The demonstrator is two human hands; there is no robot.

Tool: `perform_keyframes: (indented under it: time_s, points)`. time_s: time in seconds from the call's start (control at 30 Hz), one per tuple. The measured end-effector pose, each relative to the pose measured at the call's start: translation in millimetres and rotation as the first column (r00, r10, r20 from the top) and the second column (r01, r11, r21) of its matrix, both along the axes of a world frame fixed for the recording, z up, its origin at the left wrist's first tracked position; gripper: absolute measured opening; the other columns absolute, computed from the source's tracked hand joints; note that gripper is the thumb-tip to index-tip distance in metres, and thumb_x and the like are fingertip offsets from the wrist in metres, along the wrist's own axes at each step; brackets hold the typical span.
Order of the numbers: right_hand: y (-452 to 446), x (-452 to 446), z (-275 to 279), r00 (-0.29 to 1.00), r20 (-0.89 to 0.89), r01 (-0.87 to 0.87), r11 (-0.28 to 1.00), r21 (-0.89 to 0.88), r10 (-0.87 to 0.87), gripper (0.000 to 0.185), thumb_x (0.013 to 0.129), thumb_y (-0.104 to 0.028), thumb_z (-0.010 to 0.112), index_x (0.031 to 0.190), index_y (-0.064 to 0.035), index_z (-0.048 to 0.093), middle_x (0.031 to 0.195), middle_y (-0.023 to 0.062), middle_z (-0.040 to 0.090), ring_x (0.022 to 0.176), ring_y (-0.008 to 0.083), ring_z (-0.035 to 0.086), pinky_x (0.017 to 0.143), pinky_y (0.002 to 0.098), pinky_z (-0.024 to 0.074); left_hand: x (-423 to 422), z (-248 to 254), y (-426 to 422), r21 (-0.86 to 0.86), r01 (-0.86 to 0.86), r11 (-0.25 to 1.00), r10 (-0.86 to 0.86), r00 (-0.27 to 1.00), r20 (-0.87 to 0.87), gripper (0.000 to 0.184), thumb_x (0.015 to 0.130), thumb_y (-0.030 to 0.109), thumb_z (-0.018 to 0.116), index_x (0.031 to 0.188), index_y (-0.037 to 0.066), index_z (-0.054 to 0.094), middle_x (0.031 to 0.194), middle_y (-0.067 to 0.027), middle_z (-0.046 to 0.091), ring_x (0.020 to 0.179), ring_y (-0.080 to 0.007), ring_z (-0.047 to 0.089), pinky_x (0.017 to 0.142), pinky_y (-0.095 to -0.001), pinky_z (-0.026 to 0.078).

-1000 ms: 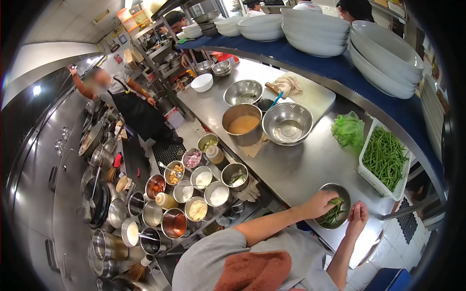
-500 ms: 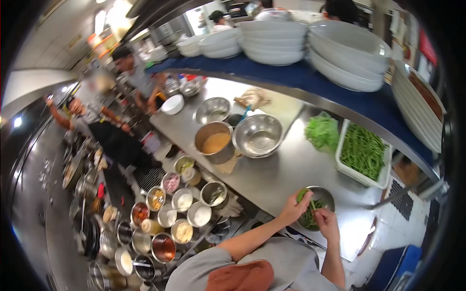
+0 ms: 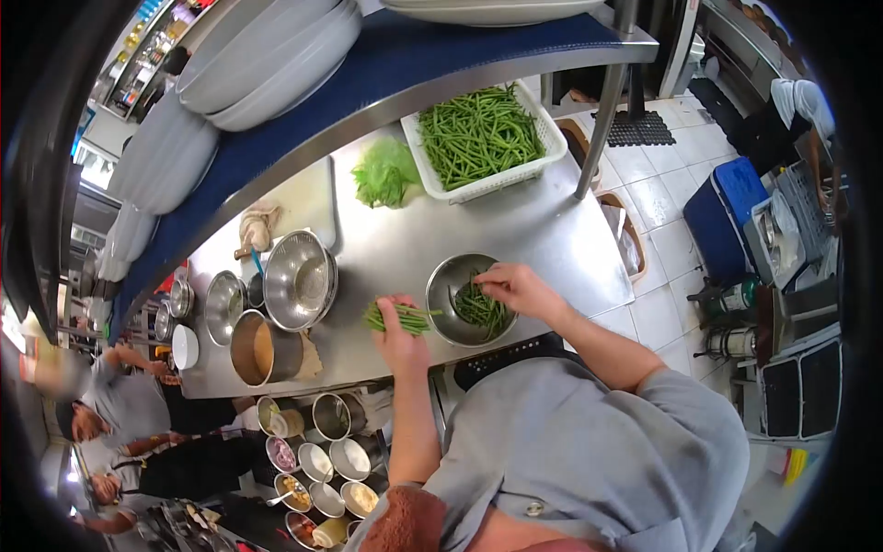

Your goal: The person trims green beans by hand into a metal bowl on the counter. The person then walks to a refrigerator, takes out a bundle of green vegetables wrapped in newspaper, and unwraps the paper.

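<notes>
My left hand [image 3: 401, 339] is closed around a bundle of green beans [image 3: 375, 317], just left of a steel bowl [image 3: 440, 317] on the metal counter. Cut green beans [image 3: 486, 311] lie inside that bowl. Over its right rim reaches my right hand [image 3: 522, 291], its fingertips pinched together on some of the beans there. A white plastic basket [image 3: 460, 193] heaped with long green beans [image 3: 478, 133] stands farther back. Leafy lettuce [image 3: 384, 173] sits to the left of the basket.
Left on the counter are a perforated steel colander [image 3: 299, 281], a pot of brown liquid [image 3: 265, 350] and a cutting board [image 3: 313, 207]. A blue-covered shelf [image 3: 405, 46] with white bowls overhangs the back. Ingredient containers [image 3: 317, 463] stand lower left. Other people are on both sides.
The view has swung to the right. My left hand has moved away from above the bowl to its left with the green beans. My right hand stays at the bowl, fingers now among the beans.
</notes>
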State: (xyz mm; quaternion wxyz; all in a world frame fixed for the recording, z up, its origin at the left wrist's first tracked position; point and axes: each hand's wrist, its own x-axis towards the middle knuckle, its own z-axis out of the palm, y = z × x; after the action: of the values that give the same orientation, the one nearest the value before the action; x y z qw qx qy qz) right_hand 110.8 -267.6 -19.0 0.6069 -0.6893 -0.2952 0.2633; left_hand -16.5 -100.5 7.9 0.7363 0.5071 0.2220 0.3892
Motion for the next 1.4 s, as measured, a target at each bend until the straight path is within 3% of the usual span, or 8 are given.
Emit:
perform_keyframes:
  time_s: [0.07,0.17,0.33,0.4,0.43,0.87,1.07,1.4]
  points:
    - [-5,-12,15,0.895,0.437,0.017,0.988,0.156,-0.085,0.026,0.08,0.003,0.058,0.104,-0.0029,0.068,0.08,0.0155,0.064,0.075,0.0345,0.061,0.069,0.0377,0.0497,10,6,1,-0.526,0.047,0.849,-0.072,0.997,-0.028,0.02,0.099,0.022,0.049,0.089,0.005,0.052,0.077,-0.0035,0.051,0.067,-0.0112,0.048,0.062,-0.0273,0.041]
    - [-10,-7,20,0.875,0.481,-0.009,0.992,0.127,-0.054,0.026,0.079,0.005,0.06,0.102,-0.0023,0.068,0.083,0.0153,0.064,0.076,0.0343,0.062,0.069,0.0386,0.0499,63,-25,25,-0.664,0.437,0.607,-0.382,0.893,0.238,0.019,0.099,0.019,0.048,0.085,0.007,0.05,0.072,-0.0016,0.046,0.065,-0.0132,0.045,0.063,-0.0282,0.042]
    - [-25,7,10,0.881,0.46,-0.147,0.988,0.05,0.108,0.024,0.08,0.003,0.061,0.103,-0.0025,0.067,0.083,0.013,0.064,0.074,0.0289,0.063,0.064,0.0343,0.0506,209,56,32,-0.611,0.424,0.668,-0.363,0.903,0.229,0.023,0.093,0.017,0.06,0.107,0.0,0.052,0.099,-0.0156,0.06,0.091,-0.0244,0.061,0.088,-0.0342,0.051]
    - [-40,10,10,0.896,0.419,-0.187,0.981,0.049,0.149,0.022,0.081,0.003,0.06,0.101,-0.0018,0.067,0.082,0.0131,0.064,0.072,0.028,0.063,0.064,0.0329,0.0506,225,66,30,-0.472,0.156,0.868,-0.265,0.949,-0.174,0.04,0.092,0.013,0.06,0.125,-0.004,0.045,0.115,-0.023,0.054,0.108,-0.03,0.056,0.099,-0.0385,0.047]
    - [-48,17,10,0.91,0.396,-0.145,0.989,0.034,0.119,0.022,0.082,0.002,0.06,0.102,-0.0016,0.067,0.082,0.0135,0.065,0.071,0.0272,0.063,0.064,0.0335,0.0506,208,57,27,-0.264,0.349,0.899,-0.375,0.925,-0.056,0.047,0.09,0.008,0.06,0.131,-0.006,0.042,0.126,-0.023,0.05,0.119,-0.029,0.051,0.099,-0.039,0.046]
    - [-133,80,-83,0.963,-0.252,0.083,0.995,-0.047,-0.092,0.022,0.095,-0.017,0.056,0.103,-0.0009,0.068,0.07,-0.0014,0.059,0.062,0.0052,0.05,0.057,0.0212,0.0419,-106,-84,-2,0.241,-0.228,0.943,0.331,0.716,-0.615,0.013,0.092,0.009,0.057,0.101,0.0,0.061,0.088,-0.0039,0.061,0.079,-0.0122,0.06,0.072,-0.0247,0.05]
    - [-121,65,-95,0.98,-0.043,0.191,0.981,-0.032,-0.192,0.023,0.096,-0.016,0.05,0.098,0.0001,0.067,0.068,-0.0009,0.057,0.061,0.0048,0.046,0.056,0.0207,0.0378,-105,-89,-52,0.643,0.286,0.711,0.478,0.473,-0.74,0.042,0.084,0.017,0.064,0.122,-0.001,0.056,0.119,-0.0224,0.06,0.109,-0.0339,0.059,0.092,-0.0361,0.046]
    - [-57,34,-24,0.999,0.04,-0.021,0.976,0.218,0.012,0.018,0.089,-0.004,0.05,0.093,0.0018,0.066,0.076,0.0039,0.062,0.064,0.0089,0.05,0.057,0.0239,0.0408,-83,-91,-65,0.435,0.685,0.584,0.281,0.332,-0.9,0.053,0.075,0.017,0.07,0.12,-0.004,0.053,0.132,-0.0333,0.044,0.13,-0.0442,0.036,0.112,-0.0437,0.029]
